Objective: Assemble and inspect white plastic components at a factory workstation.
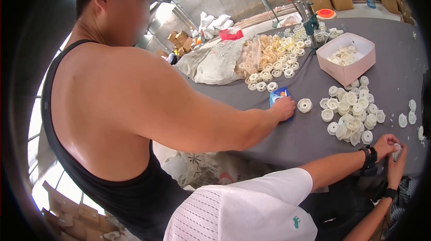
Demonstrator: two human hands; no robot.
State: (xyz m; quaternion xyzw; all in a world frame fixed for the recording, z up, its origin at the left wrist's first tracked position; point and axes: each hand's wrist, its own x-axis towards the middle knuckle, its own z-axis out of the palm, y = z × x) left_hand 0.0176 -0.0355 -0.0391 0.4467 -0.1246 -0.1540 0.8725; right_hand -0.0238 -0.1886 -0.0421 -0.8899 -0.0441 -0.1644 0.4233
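Note:
At the table's near right edge, my left hand [384, 146] is closed, its fingertips pinching a small whitish plastic piece [397, 152]. Close against it, my right hand [397, 165] is closed around the same piece from the other side; its fingers are partly hidden. The piece is too small and covered to make out fully. Just left of my hands lies a heap of white round plastic parts [352, 111], shaped like flanged wheels. Several flat white discs [402, 120] lie beyond my hands.
A co-worker in a black tank top [103, 164] leans in from the left, one hand [283, 108] on a blue packet [279, 94]. A single wheel part [305, 105] lies beside it. Farther back are a pink-white box [348, 72], a hand press [310, 28], more parts [274, 54] and sacks [220, 61].

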